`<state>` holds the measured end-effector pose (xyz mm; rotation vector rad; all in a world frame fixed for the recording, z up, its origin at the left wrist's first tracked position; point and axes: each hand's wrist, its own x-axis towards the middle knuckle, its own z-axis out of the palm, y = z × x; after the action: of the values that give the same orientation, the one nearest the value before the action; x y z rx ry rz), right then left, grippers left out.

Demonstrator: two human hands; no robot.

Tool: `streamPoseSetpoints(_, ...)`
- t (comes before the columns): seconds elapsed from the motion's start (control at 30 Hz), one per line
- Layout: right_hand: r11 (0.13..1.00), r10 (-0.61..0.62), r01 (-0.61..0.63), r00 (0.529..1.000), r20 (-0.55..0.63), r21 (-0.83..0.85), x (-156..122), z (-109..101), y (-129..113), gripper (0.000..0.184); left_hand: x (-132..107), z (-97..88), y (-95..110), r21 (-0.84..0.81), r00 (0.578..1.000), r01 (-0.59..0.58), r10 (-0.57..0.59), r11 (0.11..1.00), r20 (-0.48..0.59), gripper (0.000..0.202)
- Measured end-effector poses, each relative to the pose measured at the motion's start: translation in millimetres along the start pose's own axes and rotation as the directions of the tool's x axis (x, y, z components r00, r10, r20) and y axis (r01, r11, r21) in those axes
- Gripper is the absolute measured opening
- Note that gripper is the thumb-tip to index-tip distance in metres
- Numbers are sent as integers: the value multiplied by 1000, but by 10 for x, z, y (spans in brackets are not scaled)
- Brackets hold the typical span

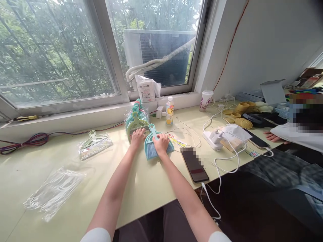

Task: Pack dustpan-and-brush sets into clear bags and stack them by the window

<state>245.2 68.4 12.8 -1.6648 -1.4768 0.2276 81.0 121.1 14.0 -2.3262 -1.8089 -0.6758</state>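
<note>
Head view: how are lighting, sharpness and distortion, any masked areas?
Head view: soft daylight through the hazy window, faint shadows; wide-angle bends the pale green desk at its edge; left hand, right hand and the teal plastic hand broom under it look sharp; the black phone is partly pixelated.

— What fills the top of the frame?
— A wide window, with daylight and green trees behind it and an air-conditioner unit outside at upper centre.
— And upper right?
— A white wall with a red wire running down it. Below is a pale yellow-green worktop.
</note>
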Motion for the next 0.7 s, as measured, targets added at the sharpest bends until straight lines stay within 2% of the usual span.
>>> streamPoseSetpoints(0.07,1000,-26,26,1000,3,8,-2,55,-9,13,140,18,-151,31,997,69,-68,997,-25,25)
streamPoseSetpoints(0.17,998,-62,63,997,46,-10,-18,134,-30,13,348,53,-317,-6,989,140,-140,990,-49,22)
streamPoseSetpoints(0.33,995,-94,98,989,110,-32,-33,220,-56,14,568,112,-349,-14,990,136,-137,991,-24,27)
streamPoseSetpoints(0.43,993,-112,117,983,142,-29,-26,239,-48,14,570,120,-334,-8,993,116,-116,993,-19,27)
streamPoseSetpoints(0.53,992,-114,121,978,176,-31,-16,246,-39,15,498,90,-365,16,995,83,-82,996,-60,26)
streamPoseSetpoints(0.7,994,-98,104,978,184,-25,-17,242,-44,16,331,-63,-482,84,994,49,-40,995,-101,30)
